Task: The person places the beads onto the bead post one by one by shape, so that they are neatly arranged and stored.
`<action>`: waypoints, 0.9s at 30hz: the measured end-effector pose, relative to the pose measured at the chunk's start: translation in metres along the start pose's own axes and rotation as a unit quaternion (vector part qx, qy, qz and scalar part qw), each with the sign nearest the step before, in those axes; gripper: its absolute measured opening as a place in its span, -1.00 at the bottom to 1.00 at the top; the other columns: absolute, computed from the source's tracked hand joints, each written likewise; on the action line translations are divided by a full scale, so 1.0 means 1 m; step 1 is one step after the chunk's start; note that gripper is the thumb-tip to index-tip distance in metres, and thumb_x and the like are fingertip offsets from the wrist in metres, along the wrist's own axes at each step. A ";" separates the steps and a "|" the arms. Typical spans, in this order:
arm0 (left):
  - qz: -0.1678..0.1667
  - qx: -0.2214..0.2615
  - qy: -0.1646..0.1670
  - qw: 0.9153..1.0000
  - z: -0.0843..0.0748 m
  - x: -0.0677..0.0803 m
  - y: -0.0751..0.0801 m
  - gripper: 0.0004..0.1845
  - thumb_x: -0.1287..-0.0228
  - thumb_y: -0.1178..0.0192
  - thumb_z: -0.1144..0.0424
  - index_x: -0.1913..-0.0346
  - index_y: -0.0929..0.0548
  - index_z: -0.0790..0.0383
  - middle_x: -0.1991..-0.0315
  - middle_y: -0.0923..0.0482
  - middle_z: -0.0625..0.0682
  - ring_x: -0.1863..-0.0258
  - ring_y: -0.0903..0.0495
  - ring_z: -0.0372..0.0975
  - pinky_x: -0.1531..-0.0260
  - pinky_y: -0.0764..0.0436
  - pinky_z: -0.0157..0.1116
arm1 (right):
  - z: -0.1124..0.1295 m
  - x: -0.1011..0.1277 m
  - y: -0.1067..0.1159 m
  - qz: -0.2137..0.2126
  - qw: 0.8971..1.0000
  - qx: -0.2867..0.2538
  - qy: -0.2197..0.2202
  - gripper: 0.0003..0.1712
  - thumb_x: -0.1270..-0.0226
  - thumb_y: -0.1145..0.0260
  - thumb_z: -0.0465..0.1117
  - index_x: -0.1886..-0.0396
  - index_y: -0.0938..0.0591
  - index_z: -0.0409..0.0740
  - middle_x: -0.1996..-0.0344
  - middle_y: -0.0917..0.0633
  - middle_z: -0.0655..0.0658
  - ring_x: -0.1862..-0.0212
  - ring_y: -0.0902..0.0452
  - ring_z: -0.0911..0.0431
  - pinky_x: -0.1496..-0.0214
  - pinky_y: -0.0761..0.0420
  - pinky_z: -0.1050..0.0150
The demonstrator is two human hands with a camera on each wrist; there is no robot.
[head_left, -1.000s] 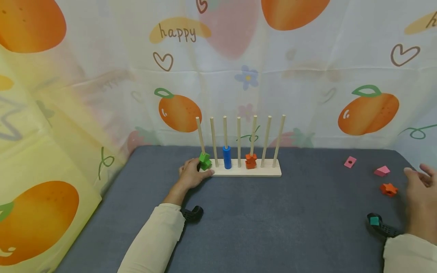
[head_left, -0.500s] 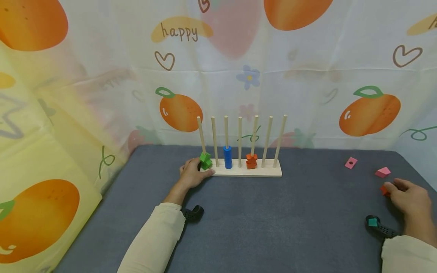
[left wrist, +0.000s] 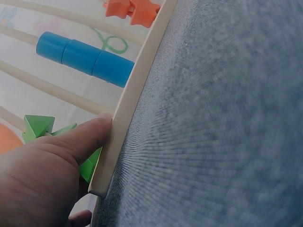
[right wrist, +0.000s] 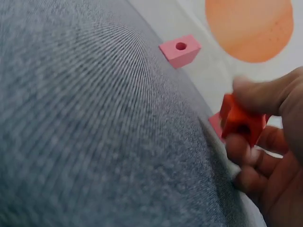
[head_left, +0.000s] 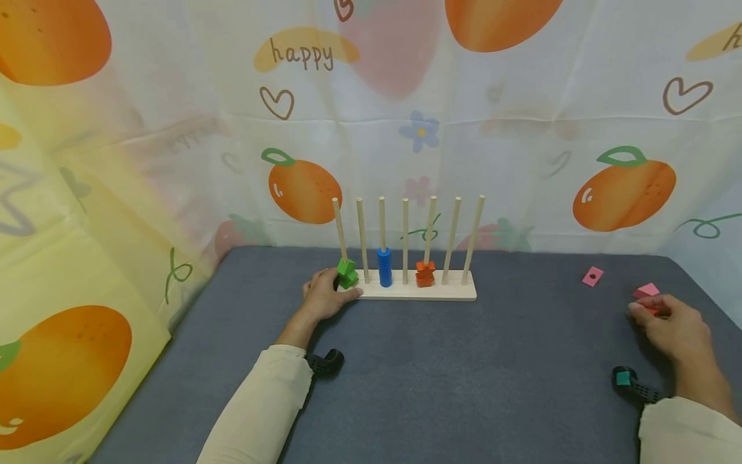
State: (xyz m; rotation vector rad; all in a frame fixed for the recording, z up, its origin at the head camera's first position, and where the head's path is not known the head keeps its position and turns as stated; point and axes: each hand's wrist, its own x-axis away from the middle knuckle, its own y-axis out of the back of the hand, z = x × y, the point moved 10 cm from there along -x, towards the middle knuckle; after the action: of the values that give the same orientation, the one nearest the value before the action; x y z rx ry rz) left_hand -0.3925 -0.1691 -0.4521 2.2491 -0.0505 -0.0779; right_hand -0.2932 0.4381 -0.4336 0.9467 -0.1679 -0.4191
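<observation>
My left hand (head_left: 322, 296) grips the left end of a wooden peg board (head_left: 417, 293), thumb along its front edge. Green beads (head_left: 348, 274) sit low on the leftmost peg, beside those fingers. Three blue cylinder beads (left wrist: 85, 59) are stacked on another peg, and orange star beads (head_left: 425, 274) on one farther right. Over the table's right side, my right hand (head_left: 678, 328) pinches a loose orange star bead (right wrist: 244, 124) between thumb and fingers; its hole shows in the right wrist view. Part of that bead is hidden by the fingers.
A pink block with a hole (head_left: 592, 276) lies at the back right of the grey table (head_left: 464, 374). Another pink block (head_left: 646, 290) lies just beyond the right hand. A printed curtain (head_left: 510, 129) hangs behind the table's back edge.
My right hand has come in from the right, taken hold of the orange star bead, and moved a little left with it. My left hand has stayed on the peg board.
</observation>
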 end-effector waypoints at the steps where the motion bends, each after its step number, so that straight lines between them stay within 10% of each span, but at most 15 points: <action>1: 0.000 0.000 0.000 1.000 0.000 0.000 0.000 -0.23 -0.15 -0.36 -0.09 -0.34 -0.41 0.24 -0.28 -0.36 0.21 -0.31 -0.17 0.05 -0.20 0.01 0.02 | 0.001 0.000 0.001 -0.005 1.000 -0.021 -0.004 -0.48 -0.45 -0.14 0.04 -0.01 -0.45 -0.40 0.30 -0.56 -0.35 0.27 -0.44 -0.12 0.31 -0.38 0.10; 6: 0.000 0.001 0.002 1.000 0.001 0.001 0.001 -0.24 -0.15 -0.37 -0.08 -0.33 -0.43 0.25 -0.28 -0.37 0.22 -0.31 -0.17 0.05 -0.20 0.01 0.02 | 0.010 0.004 0.010 -0.046 0.983 -0.174 -0.025 -0.71 -0.40 -0.23 -0.05 0.13 -0.50 -0.19 0.45 -0.57 0.19 0.50 -0.47 0.43 0.43 -0.41 0.49; 10: 0.000 0.002 0.001 1.000 0.001 0.000 0.001 -0.27 -0.15 -0.37 -0.08 -0.31 -0.45 0.24 -0.27 -0.38 0.21 -0.30 -0.18 0.05 -0.20 0.01 0.02 | 0.026 0.008 0.020 -0.073 0.959 -0.273 -0.012 -0.84 -0.38 -0.26 -0.17 0.14 -0.47 0.09 0.42 -0.52 0.35 0.46 -0.51 0.49 0.37 -0.40 0.60; 15: 0.002 0.006 -0.003 1.000 -0.001 -0.002 0.000 -0.29 -0.15 -0.37 -0.08 -0.29 -0.47 0.22 -0.28 -0.37 0.19 -0.31 -0.16 0.04 -0.20 0.03 0.03 | 0.050 0.012 0.039 -0.102 0.951 -0.292 0.019 -0.47 -0.36 -0.28 -0.19 -0.31 -0.45 -0.02 0.38 -0.54 0.35 0.41 -0.50 0.50 0.36 -0.42 0.63; 22: 0.000 0.009 -0.002 1.000 -0.001 -0.002 0.001 -0.26 -0.15 -0.37 -0.06 -0.31 -0.43 0.27 -0.28 -0.36 0.23 -0.31 -0.16 0.08 -0.19 0.03 0.06 | 0.091 0.025 0.065 -0.165 0.940 -0.291 0.072 -0.60 -0.26 -0.39 -0.21 -0.11 -0.66 -0.06 0.37 -0.61 0.34 0.33 -0.45 0.37 0.48 -0.33 0.57; 27: 0.002 0.004 -0.007 1.000 -0.001 -0.001 0.000 -0.27 -0.16 -0.36 -0.06 -0.31 -0.44 0.27 -0.28 -0.36 0.24 -0.31 -0.16 0.09 -0.18 0.02 0.08 | 0.124 0.037 0.074 -0.157 0.873 -0.435 0.157 -0.64 -0.19 -0.36 -0.49 -0.02 -0.65 -0.39 0.32 -0.68 0.02 0.34 -0.54 0.20 0.43 -0.45 0.55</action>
State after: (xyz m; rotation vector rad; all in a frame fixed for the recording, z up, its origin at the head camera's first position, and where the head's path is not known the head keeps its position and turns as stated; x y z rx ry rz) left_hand -0.3930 -0.1685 -0.4512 2.2565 -0.0633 -0.0908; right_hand -0.2793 0.3673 -0.3034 0.1265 0.4587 -0.5613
